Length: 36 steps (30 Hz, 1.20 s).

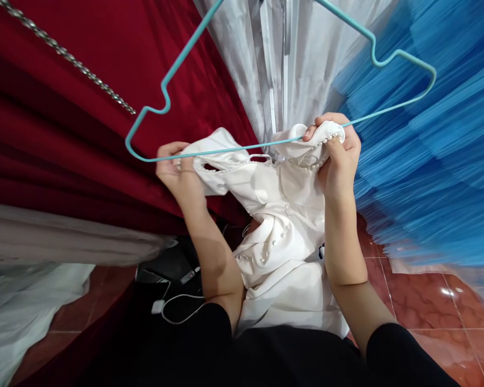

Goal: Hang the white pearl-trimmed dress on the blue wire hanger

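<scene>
A white dress [282, 236] with pearl-like beads along its neckline hangs between my hands, its skirt bunched toward my body. My left hand [181, 169] grips one upper end of the dress together with the lower bar of a turquoise hanger [169, 75]. At the other end, my right hand [341, 150] pinches the beaded edge, with the hanger bar running by its fingers. The bar crosses in front of the dress's top. Folds of cloth partly cover the fingertips of both hands.
Dark red drapery [84, 140] with a beaded chain [64, 51] is at left. White-grey fabric [318, 59] hangs ahead, and ruffled blue tulle [435, 150] fills the right. A white cable [181, 320] lies at lower left. Reddish tiles [423, 301] cover the floor.
</scene>
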Each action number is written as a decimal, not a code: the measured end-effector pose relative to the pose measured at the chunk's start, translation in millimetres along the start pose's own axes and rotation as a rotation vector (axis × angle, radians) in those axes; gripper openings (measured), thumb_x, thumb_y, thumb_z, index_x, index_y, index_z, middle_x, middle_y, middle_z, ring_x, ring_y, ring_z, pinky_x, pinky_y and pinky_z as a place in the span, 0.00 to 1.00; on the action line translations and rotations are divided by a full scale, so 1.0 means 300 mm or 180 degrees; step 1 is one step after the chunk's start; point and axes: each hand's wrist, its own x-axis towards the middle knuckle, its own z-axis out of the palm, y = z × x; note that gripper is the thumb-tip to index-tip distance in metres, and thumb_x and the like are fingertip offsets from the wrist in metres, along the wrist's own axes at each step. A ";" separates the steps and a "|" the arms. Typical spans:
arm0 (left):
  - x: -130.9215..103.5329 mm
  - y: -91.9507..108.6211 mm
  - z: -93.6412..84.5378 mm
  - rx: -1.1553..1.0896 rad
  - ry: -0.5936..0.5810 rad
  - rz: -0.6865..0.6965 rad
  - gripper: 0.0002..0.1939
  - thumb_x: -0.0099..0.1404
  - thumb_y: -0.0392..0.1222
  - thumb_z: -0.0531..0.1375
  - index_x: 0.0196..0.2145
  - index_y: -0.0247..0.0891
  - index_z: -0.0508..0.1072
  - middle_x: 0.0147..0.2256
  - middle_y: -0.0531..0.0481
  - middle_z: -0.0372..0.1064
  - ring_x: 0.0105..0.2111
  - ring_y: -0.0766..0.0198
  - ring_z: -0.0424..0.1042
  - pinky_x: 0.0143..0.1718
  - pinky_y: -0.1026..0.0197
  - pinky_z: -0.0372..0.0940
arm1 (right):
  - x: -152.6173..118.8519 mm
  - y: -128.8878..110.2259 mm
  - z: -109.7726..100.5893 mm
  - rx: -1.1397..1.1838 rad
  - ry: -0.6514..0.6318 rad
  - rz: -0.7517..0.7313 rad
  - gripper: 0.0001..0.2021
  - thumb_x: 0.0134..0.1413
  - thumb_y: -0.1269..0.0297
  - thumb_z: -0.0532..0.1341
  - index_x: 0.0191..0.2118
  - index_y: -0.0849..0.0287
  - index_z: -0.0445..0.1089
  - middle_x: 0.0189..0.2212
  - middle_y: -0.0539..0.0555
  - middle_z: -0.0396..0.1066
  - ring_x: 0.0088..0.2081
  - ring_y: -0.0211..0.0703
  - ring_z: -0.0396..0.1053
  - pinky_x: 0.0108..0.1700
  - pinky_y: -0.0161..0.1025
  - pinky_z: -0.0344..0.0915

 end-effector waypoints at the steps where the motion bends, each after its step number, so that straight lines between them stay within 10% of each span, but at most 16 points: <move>1: 0.035 0.012 -0.024 0.0074 0.0077 0.0064 0.13 0.54 0.21 0.58 0.31 0.35 0.77 0.30 0.54 0.71 0.34 0.62 0.67 0.40 0.58 0.60 | 0.003 -0.002 -0.005 0.0015 -0.0028 -0.0010 0.22 0.50 0.38 0.60 0.40 0.50 0.67 0.33 0.51 0.73 0.39 0.42 0.73 0.46 0.46 0.75; 12: 0.184 0.304 0.075 0.1168 0.0006 0.1102 0.19 0.53 0.14 0.46 0.36 0.24 0.70 0.34 0.54 0.64 0.35 0.71 0.64 0.42 0.66 0.60 | 0.008 0.030 -0.002 0.0293 -0.0293 -0.0176 0.19 0.54 0.41 0.60 0.41 0.50 0.66 0.34 0.51 0.73 0.36 0.41 0.73 0.44 0.43 0.74; 17: 0.193 0.291 0.041 0.1160 0.0557 0.0938 0.13 0.47 0.23 0.50 0.31 0.29 0.66 0.30 0.55 0.59 0.28 0.73 0.58 0.33 0.68 0.54 | 0.005 0.032 -0.006 0.0267 -0.0285 -0.0200 0.20 0.54 0.40 0.60 0.41 0.50 0.66 0.34 0.50 0.73 0.37 0.40 0.73 0.44 0.43 0.74; 26: 0.158 0.277 0.003 -0.0159 0.0375 0.0619 0.14 0.39 0.31 0.51 0.29 0.31 0.65 0.28 0.56 0.52 0.24 0.75 0.51 0.31 0.68 0.51 | 0.010 0.034 -0.014 0.0204 -0.0326 -0.0178 0.21 0.53 0.38 0.60 0.41 0.50 0.65 0.35 0.50 0.72 0.38 0.41 0.73 0.45 0.44 0.74; 36: 0.164 0.360 0.040 0.1201 -0.0071 0.0646 0.08 0.58 0.26 0.56 0.36 0.27 0.72 0.33 0.52 0.72 0.32 0.70 0.67 0.42 0.61 0.63 | 0.002 0.039 -0.005 0.0193 -0.0214 -0.0264 0.23 0.51 0.36 0.61 0.40 0.50 0.66 0.34 0.50 0.71 0.38 0.41 0.73 0.46 0.46 0.74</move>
